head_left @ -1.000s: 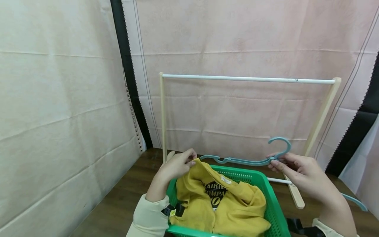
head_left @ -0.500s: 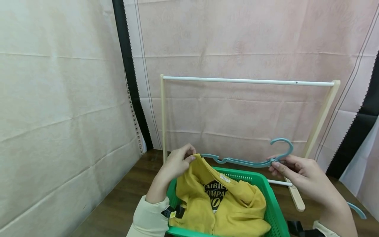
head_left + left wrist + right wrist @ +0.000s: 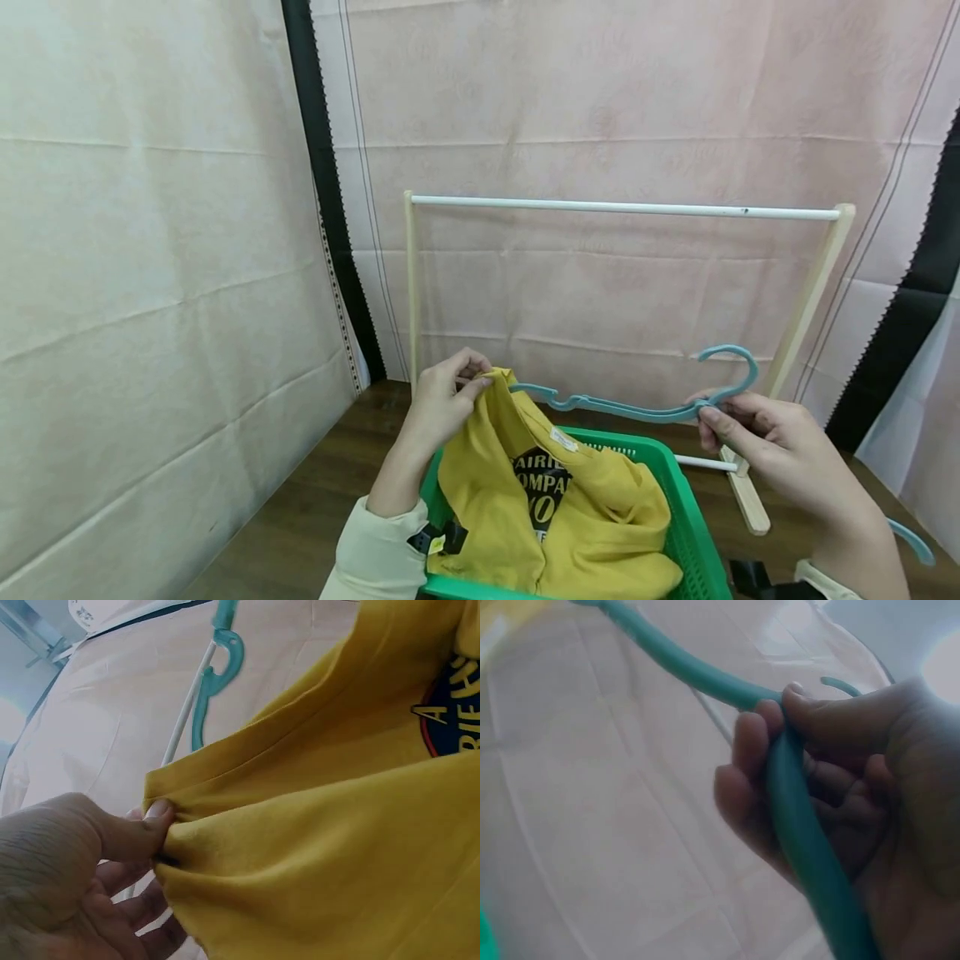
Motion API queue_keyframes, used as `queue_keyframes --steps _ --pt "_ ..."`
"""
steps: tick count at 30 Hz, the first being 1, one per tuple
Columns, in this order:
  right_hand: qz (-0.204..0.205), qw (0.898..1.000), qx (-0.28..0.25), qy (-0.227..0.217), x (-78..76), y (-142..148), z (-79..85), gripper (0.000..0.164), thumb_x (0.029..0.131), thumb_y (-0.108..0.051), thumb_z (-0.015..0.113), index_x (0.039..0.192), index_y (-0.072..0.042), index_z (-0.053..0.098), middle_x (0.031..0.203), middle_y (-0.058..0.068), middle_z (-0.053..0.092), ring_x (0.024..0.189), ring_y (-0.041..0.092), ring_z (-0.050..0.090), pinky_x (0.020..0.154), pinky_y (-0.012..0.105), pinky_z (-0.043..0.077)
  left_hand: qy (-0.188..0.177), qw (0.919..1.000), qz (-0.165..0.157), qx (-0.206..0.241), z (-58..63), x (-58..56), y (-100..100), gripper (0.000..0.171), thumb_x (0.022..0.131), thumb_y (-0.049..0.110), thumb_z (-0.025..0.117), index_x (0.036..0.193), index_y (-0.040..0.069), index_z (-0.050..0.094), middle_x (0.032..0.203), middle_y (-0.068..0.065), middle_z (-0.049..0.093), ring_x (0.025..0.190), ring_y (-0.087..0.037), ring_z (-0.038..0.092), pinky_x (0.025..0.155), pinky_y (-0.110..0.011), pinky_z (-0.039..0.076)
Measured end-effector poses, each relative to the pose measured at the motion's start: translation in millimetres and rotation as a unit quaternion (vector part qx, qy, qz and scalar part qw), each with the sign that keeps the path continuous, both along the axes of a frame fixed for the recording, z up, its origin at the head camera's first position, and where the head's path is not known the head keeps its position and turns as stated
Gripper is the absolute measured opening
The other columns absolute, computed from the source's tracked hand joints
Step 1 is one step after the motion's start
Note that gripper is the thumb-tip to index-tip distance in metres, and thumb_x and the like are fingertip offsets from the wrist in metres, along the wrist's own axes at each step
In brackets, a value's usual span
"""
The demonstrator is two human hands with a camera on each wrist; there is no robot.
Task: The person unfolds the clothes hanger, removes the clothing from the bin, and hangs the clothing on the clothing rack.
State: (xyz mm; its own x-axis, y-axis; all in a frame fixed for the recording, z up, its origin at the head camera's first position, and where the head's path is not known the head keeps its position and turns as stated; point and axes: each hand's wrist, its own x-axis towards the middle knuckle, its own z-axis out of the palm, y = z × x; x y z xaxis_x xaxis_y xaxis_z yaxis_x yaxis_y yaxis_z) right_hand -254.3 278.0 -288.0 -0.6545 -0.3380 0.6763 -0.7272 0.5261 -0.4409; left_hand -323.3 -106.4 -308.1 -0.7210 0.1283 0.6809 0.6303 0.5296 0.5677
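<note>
My left hand (image 3: 444, 402) pinches the upper left edge of a yellow garment (image 3: 600, 517) with a dark lettered print inside. In the left wrist view, thumb and fingers grip the cloth (image 3: 315, 847) at its hemmed edge. My right hand (image 3: 772, 437) holds a blue-green clothes hanger (image 3: 622, 410) just below its hook; the right wrist view shows the fingers curled round the hanger (image 3: 802, 817). The hanger's left end lies right at the raised garment edge, its tip partly hidden by the cloth. Most of the garment lies in a green basket (image 3: 693, 525).
Behind the basket stands a clothes rack with a white top bar (image 3: 622, 207) and pale side posts (image 3: 813, 292). Another blue hanger (image 3: 911, 540) shows partly at the right on the wooden table (image 3: 300, 508). Fabric walls (image 3: 165, 275) enclose the table.
My left hand has lifted the garment's edge higher. My right hand has shifted slightly right with the hanger, whose left arm stays near the lifted edge.
</note>
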Motion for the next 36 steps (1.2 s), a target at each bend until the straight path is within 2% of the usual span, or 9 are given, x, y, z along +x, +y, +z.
queue_keyframes --steps 3,8,10,15,20,28,36 --pt "-0.010 1.000 -0.004 0.012 1.6 0.5 0.7 0.019 0.099 0.002 0.060 0.099 -0.013 0.070 0.078 -0.003 0.066 0.067 0.010 0.060 0.060 0.020 0.048 0.008 0.9998 0.002 0.016 0.1 0.1 -1.1 0.008 0.095 0.013 0.071 0.098 0.019 0.067 0.095 0.005 0.069 0.087 -0.011 0.066 0.077 -0.032 0.055" --pt "-0.010 1.000 -0.010 0.006 1.6 -1.3 0.7 0.017 0.099 0.002 0.060 0.100 -0.011 0.070 0.079 -0.001 0.067 0.067 0.011 0.062 0.060 0.020 0.050 0.006 0.9984 -0.051 0.021 -0.1 -0.7 0.7 0.013 0.093 0.010 0.072 0.098 0.021 0.068 0.096 0.007 0.070 0.088 -0.009 0.067 0.078 -0.031 0.056" --pt "0.003 1.000 -0.010 0.007 1.0 -2.0 0.2 0.019 0.099 0.004 0.059 0.100 -0.011 0.070 0.078 -0.001 0.067 0.067 0.010 0.061 0.060 0.021 0.049 0.008 0.9978 -0.062 0.022 -0.5 -0.7 1.3 0.014 0.093 0.010 0.072 0.097 0.022 0.068 0.096 0.009 0.071 0.088 -0.007 0.067 0.078 -0.030 0.056" --pt "0.041 0.999 -0.010 0.025 1.2 0.6 0.5 0.027 0.097 0.013 0.054 0.096 -0.010 0.067 0.079 -0.001 0.064 0.069 0.010 0.059 0.060 0.022 0.048 0.030 0.9982 -0.034 0.039 -0.7 -0.6 -0.6 0.008 0.092 0.012 0.073 0.096 0.018 0.070 0.093 0.008 0.071 0.086 -0.008 0.067 0.077 -0.029 0.056" --pt "0.018 0.999 -0.017 0.043 4.6 6.2 1.9 0.027 0.095 0.015 0.056 0.099 -0.009 0.069 0.077 0.000 0.065 0.067 0.009 0.060 0.061 0.020 0.048 0.031 0.9984 -0.009 0.046 1.8 -0.7 -3.3 0.004 0.093 0.014 0.073 0.096 0.015 0.071 0.092 0.007 0.070 0.084 -0.006 0.066 0.077 -0.028 0.056" --pt "-0.004 0.999 -0.016 0.050 3.5 5.6 3.3 0.024 0.095 0.011 0.061 0.095 -0.012 0.070 0.076 -0.002 0.066 0.066 0.007 0.060 0.062 0.016 0.048 0.012 0.9975 -0.048 0.051 5.4 3.4 -4.3 0.007 0.094 0.015 0.072 0.096 0.021 0.069 0.094 0.008 0.072 0.087 -0.007 0.067 0.078 -0.030 0.056" --pt "-0.001 0.996 -0.028 0.080 4.2 3.9 3.3 0.030 0.091 0.017 0.062 0.098 -0.011 0.071 0.075 -0.002 0.067 0.064 0.006 0.061 0.059 0.016 0.049 -0.012 0.9972 -0.056 0.048 5.6 7.2 -6.4 0.007 0.094 0.016 0.072 0.096 0.021 0.068 0.094 0.009 0.073 0.086 -0.007 0.068 0.078 -0.033 0.056"
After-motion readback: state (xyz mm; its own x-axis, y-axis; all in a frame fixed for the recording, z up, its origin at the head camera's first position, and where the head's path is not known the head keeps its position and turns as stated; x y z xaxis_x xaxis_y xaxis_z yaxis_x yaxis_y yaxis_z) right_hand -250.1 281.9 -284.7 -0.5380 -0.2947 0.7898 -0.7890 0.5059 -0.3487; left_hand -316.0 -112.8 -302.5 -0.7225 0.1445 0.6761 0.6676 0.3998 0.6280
